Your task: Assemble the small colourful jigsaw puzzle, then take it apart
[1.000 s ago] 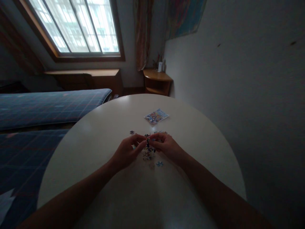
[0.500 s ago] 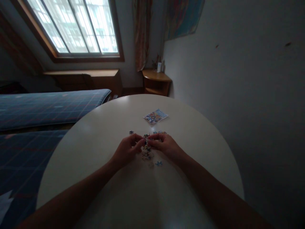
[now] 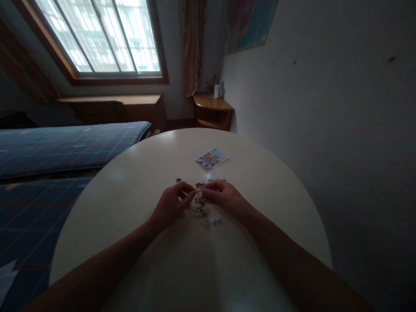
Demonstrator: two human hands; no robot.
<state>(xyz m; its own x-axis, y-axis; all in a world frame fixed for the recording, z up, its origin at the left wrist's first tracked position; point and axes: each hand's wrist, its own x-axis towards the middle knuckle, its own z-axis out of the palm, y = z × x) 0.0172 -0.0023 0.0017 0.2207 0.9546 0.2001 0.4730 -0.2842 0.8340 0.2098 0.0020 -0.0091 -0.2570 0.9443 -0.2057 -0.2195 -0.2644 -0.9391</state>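
Small jigsaw pieces (image 3: 199,211) lie in a loose heap on the white round table between my hands. My left hand (image 3: 173,201) is closed in a pinch at the left of the heap, with a tiny jigsaw piece at its fingertips. Facing it from the right, my right hand (image 3: 225,196) also pinches a small piece, mostly covered by the fingers. The two sets of fingertips are close together above the heap. A light-blue jigsaw piece (image 3: 216,222) lies apart, nearer to me, and a dark one (image 3: 178,180) rests beyond my left hand.
A colourful printed picture sheet (image 3: 212,158) lies farther back on the round table (image 3: 136,251). Left of the table is a mattress with blue checked fabric (image 3: 65,145). A wall stands on the right, and a wooden corner shelf (image 3: 213,103) is behind.
The dark piece that showed at my left fingertips is no longer plainly visible there. Both hands stay in nearly the same place, with slight finger movement.
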